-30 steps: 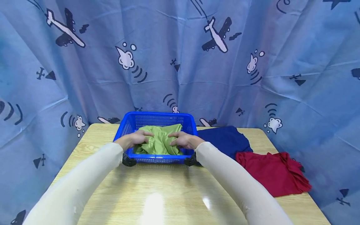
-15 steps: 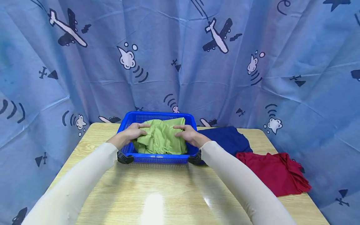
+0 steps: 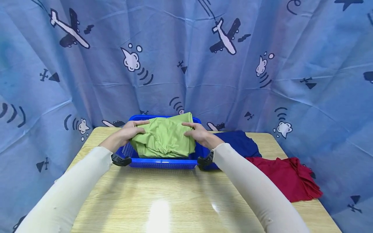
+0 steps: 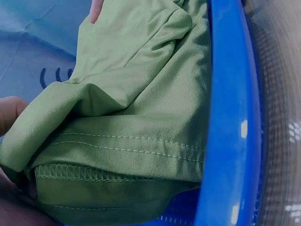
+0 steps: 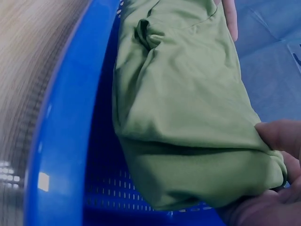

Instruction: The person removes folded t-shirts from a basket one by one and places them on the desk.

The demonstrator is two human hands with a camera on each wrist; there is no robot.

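Observation:
A folded light green garment (image 3: pixel 166 136) with stitched hems is held up over the blue plastic basket (image 3: pixel 163 161). My left hand (image 3: pixel 131 130) grips its left side, thumb on top and fingers beneath. On the opposite side my right hand (image 3: pixel 199 133) holds it the same way. In the left wrist view the garment (image 4: pixel 131 122) shows layered hems close beside the basket's rim (image 4: pixel 230 113). The right wrist view has the thumb (image 5: pixel 282 136) pressing the folded end of the cloth, with the perforated basket floor (image 5: pixel 115 188) below.
Right of the basket, a dark blue folded cloth (image 3: pixel 236 144) lies on the wooden table (image 3: pixel 175 197). A crimson folded cloth (image 3: pixel 288 178) lies nearer, at the table's right edge. Behind the table hangs a blue curtain (image 3: pixel 163 64) with airplane prints.
Both hands have lifted the green garment from inside the basket to above its rim. The hands have moved apart and their grip now spans the garment's two sides.

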